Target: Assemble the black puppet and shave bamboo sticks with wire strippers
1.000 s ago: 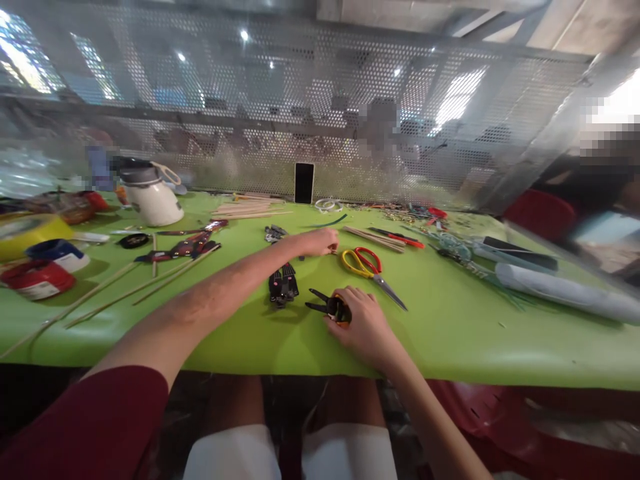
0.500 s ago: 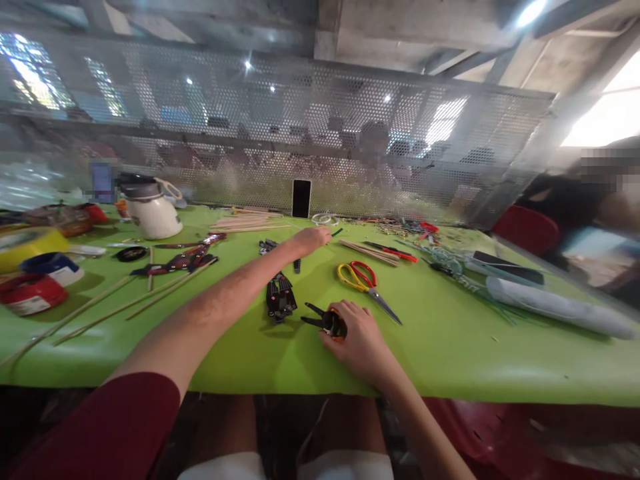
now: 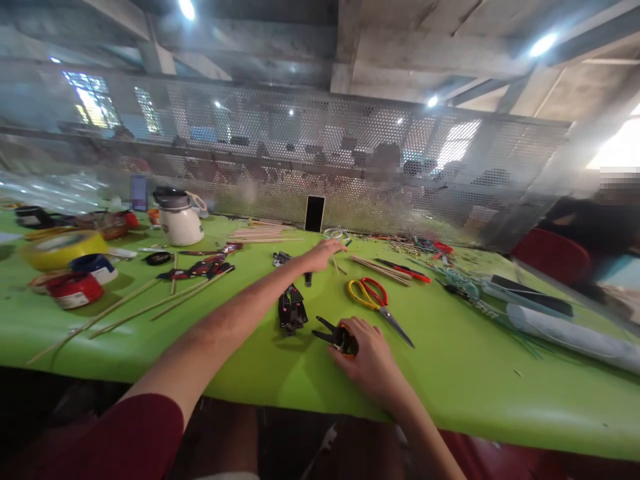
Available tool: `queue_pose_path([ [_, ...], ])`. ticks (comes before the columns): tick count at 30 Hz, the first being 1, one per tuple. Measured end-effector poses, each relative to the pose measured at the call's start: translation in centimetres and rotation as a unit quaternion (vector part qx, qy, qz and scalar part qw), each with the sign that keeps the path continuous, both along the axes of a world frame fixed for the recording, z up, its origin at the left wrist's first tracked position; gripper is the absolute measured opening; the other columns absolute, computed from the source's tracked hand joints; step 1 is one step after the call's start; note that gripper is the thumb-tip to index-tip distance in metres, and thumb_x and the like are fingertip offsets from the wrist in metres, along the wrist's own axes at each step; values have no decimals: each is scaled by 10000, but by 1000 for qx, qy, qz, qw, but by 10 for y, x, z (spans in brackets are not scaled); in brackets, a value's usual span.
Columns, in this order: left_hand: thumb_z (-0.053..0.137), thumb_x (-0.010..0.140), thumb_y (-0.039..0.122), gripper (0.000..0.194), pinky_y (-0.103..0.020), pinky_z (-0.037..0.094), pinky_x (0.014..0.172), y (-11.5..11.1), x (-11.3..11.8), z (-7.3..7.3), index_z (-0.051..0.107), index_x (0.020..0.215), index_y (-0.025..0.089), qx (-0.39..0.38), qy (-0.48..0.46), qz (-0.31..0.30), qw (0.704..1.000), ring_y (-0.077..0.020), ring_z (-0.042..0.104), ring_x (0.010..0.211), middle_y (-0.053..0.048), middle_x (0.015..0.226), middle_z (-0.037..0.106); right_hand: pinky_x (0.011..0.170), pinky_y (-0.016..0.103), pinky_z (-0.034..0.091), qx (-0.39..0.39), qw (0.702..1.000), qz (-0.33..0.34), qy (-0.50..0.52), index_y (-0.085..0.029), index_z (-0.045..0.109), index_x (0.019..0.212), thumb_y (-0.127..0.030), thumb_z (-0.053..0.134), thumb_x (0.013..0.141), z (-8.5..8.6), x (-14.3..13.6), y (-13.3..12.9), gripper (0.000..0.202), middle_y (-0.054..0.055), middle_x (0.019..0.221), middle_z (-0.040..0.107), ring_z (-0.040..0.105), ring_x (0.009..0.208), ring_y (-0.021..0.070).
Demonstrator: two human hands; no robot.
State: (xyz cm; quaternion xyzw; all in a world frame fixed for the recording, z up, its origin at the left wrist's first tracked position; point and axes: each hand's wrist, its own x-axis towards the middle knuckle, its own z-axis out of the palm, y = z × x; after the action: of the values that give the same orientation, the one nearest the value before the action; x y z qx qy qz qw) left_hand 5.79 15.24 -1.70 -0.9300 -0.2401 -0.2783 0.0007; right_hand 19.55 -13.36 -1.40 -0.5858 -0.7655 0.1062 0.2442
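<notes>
My right hand (image 3: 367, 350) is wrapped round the handles of small black pliers (image 3: 333, 335), whose jaws are spread and point left. My left hand (image 3: 324, 255) reaches forward over the green table (image 3: 450, 393), fingers together around something small and green that I cannot make out. Below my left forearm's far end lies a black jointed figure (image 3: 293, 310). Scissors (image 3: 373, 295) with one yellow and one red handle rest beyond my right hand, blades toward me. Thin sticks (image 3: 385, 270) lie right of my left hand, beside a red-handled tool (image 3: 410, 271).
A dark phone (image 3: 315, 213) stands against the mesh screen. At the left are a white jug (image 3: 180, 223), tape rolls (image 3: 75, 288), long sticks (image 3: 125, 307) and a red-black figure (image 3: 200, 265). A white roll (image 3: 570, 337) lies right. A person sits at the far right.
The view has shifted, so the table items appear lower and further right. Short thin sticks now show beneath my left hand. My right hand still holds the pliers.
</notes>
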Motion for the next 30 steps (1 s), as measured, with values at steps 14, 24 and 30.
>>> queue_pose_path([
  [14, 590, 952, 327, 316, -423, 547, 876, 64, -220, 7, 589, 1213, 150, -148, 91, 347, 922, -222, 624, 1034, -100, 1205, 609, 857, 413, 403, 18, 1000, -8, -14, -157, 618, 1051, -319, 693, 788, -8, 2, 3, 318, 97, 1010, 666, 590, 947, 289],
  [24, 594, 949, 332, 330, -428, 545, 878, 93, -215, 6, 585, 1223, 148, -214, 123, 308, 919, -228, 621, 1042, -101, 1216, 603, 820, 389, 406, 34, 999, 6, -23, -180, 619, 1024, -256, 674, 746, -8, 0, 5, 293, 82, 962, 672, 597, 889, 264],
  [30, 594, 949, 329, 327, -417, 554, 857, 105, -225, 1, 586, 1215, 140, -269, 121, 263, 919, -220, 629, 1014, -100, 1194, 612, 770, 355, 397, -37, 997, 33, -60, -210, 632, 943, -226, 635, 727, 8, -10, 40, 216, 56, 900, 661, 590, 844, 244],
])
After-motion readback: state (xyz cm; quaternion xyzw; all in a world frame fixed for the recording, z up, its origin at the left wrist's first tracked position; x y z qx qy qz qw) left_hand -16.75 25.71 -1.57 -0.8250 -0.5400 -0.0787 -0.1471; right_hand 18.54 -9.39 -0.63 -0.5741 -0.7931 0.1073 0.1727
